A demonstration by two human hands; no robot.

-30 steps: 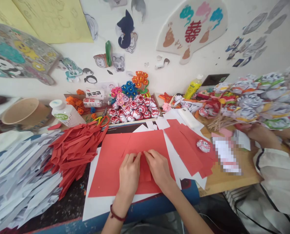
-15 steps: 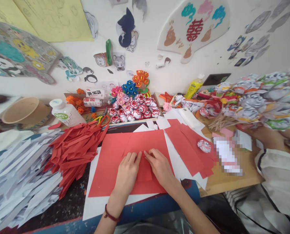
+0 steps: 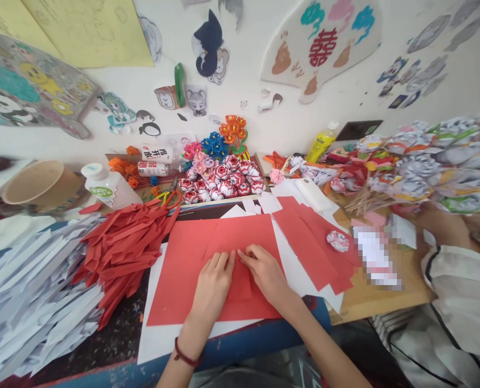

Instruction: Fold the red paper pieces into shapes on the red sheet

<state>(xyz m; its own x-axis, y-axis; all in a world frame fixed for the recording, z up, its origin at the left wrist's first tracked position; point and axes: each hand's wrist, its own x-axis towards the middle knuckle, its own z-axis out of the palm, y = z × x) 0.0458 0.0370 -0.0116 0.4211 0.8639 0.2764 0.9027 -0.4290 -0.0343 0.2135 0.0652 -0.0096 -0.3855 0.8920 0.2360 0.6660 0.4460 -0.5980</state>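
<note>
A small rectangle of red paper [image 3: 241, 284] lies between my hands on a large red sheet [image 3: 175, 275]. My left hand [image 3: 215, 276] has its fingers bent together, thumb and fingertips pinching the upper part of that rectangle. Just to the right, my right hand [image 3: 266, 272] pinches the same piece, its thumb and forefinger closed near the left fingertips. The exact fold under the fingertips is too small and red-on-red to make out. White paper [image 3: 151, 345] shows under the large sheet's left and lower edges.
Piles of folded white strips [image 3: 33, 302] and red strips [image 3: 122, 242] lie at left. Red-and-white paper flowers [image 3: 223, 183] fill the back. More red sheets [image 3: 310, 242] lie at right, carrying a paper flower [image 3: 337, 241]. Another person's sleeve [image 3: 461, 285] is at far right.
Both hands stay almost in place at the red paper, with only a slight shift of the fingers. Nothing else has visibly moved.
</note>
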